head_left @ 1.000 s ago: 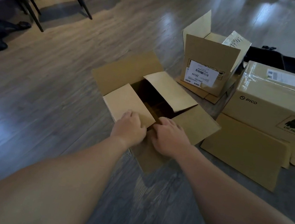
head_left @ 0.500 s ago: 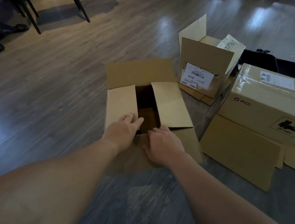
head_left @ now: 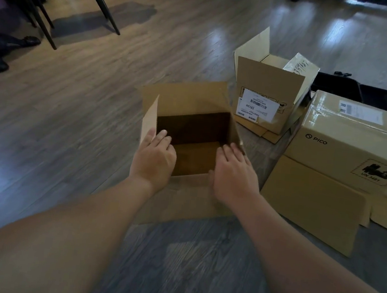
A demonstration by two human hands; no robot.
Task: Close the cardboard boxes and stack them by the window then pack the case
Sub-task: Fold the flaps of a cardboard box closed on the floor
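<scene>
An open brown cardboard box [head_left: 188, 100] stands on the floor right in front of me, its inside dark and empty. My left hand [head_left: 154, 156] lies flat against the inner face of the upright left side flap [head_left: 150, 117]. My right hand [head_left: 234, 172] presses with spread fingers on the right side flap [head_left: 236, 132]. The near flap [head_left: 181, 200] hangs down toward me and the far flap leans back. A smaller box [head_left: 266, 92] with a white label stands open behind it. A black case [head_left: 362, 92] lies at the far right, mostly hidden.
A large taped box [head_left: 356, 145] marked PICO rests at the right on flattened cardboard [head_left: 311, 203]. Dark chair and table legs [head_left: 102, 8] stand at the far left on the grey wood floor [head_left: 71, 108], beside a dark shoe [head_left: 29, 41].
The two side flaps, folded inward before, now stand pushed apart so the inside shows. Both hands moved from the box's near edge outward onto these flaps. The box turned square to me.
</scene>
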